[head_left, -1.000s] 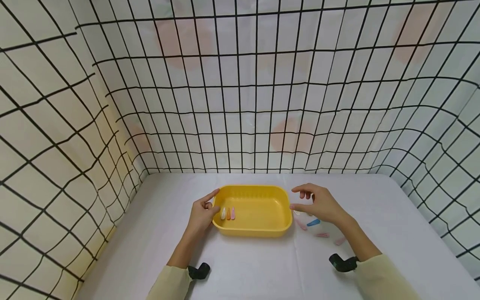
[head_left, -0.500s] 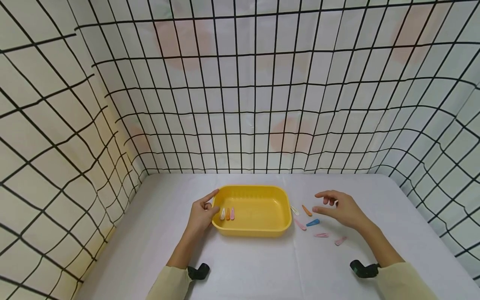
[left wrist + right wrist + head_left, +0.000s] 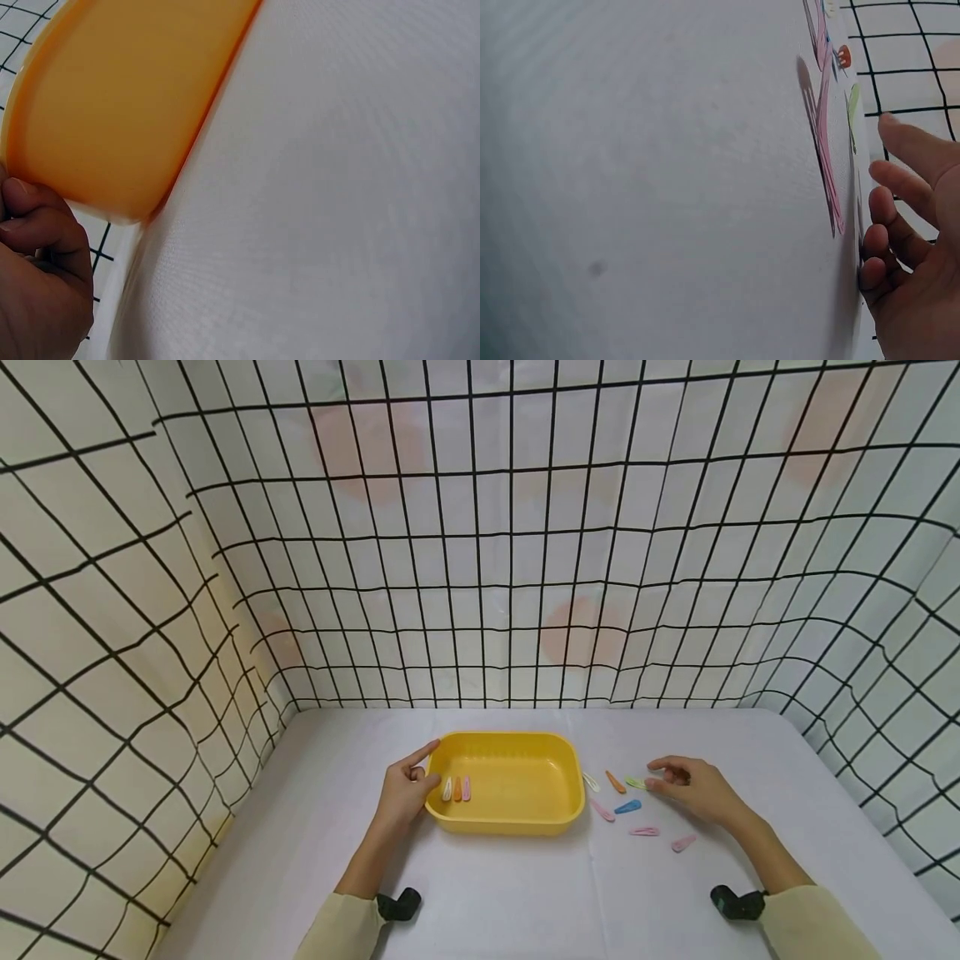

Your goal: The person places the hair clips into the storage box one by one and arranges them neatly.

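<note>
My left hand (image 3: 405, 792) grips the left rim of a yellow plastic tray (image 3: 506, 825), its thumb over the edge. Inside at the left lie three snap hair clips in a row: a white hair clip (image 3: 447, 789), an orange hair clip (image 3: 457, 789) and a pink hair clip (image 3: 467, 788). My right hand (image 3: 697, 787) is low over the table, thumb and index finger apart, at the right end of a green hair clip (image 3: 636, 783). In the right wrist view, the green hair clip (image 3: 853, 109) lies just beyond the fingertips, apart from them.
Right of the tray lie several more clips: a white clip (image 3: 591, 782), an orange clip (image 3: 615, 782), a blue clip (image 3: 627, 807) and pink clips, one pink clip (image 3: 683, 843) nearest the right forearm. A white cloth (image 3: 510, 902) covers the table; black-gridded sheets (image 3: 495, 552) surround it.
My right hand has moved right and slightly nearer from beside the tray's right rim, uncovering the orange, white and green clips. My left hand stays on the tray.
</note>
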Action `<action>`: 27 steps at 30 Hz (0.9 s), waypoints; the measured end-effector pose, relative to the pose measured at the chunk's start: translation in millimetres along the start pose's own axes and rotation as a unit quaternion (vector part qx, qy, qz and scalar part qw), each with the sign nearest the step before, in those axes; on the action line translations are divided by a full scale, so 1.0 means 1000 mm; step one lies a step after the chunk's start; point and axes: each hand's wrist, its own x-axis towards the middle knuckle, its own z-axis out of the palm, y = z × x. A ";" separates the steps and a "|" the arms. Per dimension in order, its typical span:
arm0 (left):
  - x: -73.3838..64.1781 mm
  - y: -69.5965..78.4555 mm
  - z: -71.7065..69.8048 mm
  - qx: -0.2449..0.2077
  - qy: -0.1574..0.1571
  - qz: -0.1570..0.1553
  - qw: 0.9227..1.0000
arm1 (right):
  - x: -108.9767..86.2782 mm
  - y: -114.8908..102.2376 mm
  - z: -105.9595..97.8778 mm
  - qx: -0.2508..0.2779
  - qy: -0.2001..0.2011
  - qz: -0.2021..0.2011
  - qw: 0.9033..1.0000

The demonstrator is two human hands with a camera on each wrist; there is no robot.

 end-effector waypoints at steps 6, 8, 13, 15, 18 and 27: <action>0.001 0.000 0.000 0.009 0.003 0.000 1.000 | 0.000 0.004 -0.001 -0.006 0.005 -0.006 1.000; 0.001 0.000 0.000 0.010 0.002 -0.001 1.000 | 0.001 0.005 -0.001 -0.011 0.009 -0.007 1.000; 0.000 0.000 0.000 0.005 -0.001 -0.004 1.000 | 0.002 0.008 0.001 -0.009 0.008 -0.002 1.000; 0.000 0.000 0.000 0.004 -0.003 -0.003 1.000 | 0.001 0.007 0.002 -0.006 0.007 0.001 1.000; -0.001 0.000 0.000 0.000 -0.004 -0.004 1.000 | 0.000 0.007 0.003 -0.006 0.002 0.001 1.000; 0.000 -0.001 0.001 -0.002 0.002 -0.007 1.000 | 0.003 0.006 0.001 -0.006 -0.030 -0.023 0.999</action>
